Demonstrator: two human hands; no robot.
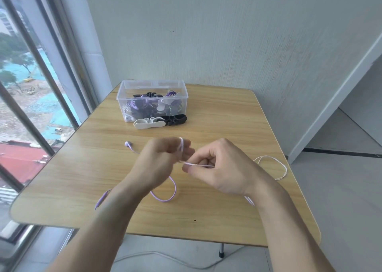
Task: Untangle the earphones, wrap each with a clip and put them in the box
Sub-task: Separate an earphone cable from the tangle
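Note:
Above the middle of the wooden table (206, 220), my left hand (163, 160) has the purple earphone cable (167, 198) looped over its curled fingers. My right hand (217, 166) pinches the pale stretch of cable running between the two hands. One purple earbud (128, 144) lies on the table to the left. A white cable loop (277, 166) trails off the table's right edge. The clear plastic box (152, 89) at the back holds several wrapped earphones. A white clip (148, 123) and a black clip (175, 119) lie in front of it.
A window (31, 98) runs along the left, close to the table's edge. A grey wall stands behind the box. A cable lies on the floor (165, 257) under the near edge, beside a table leg (221, 251).

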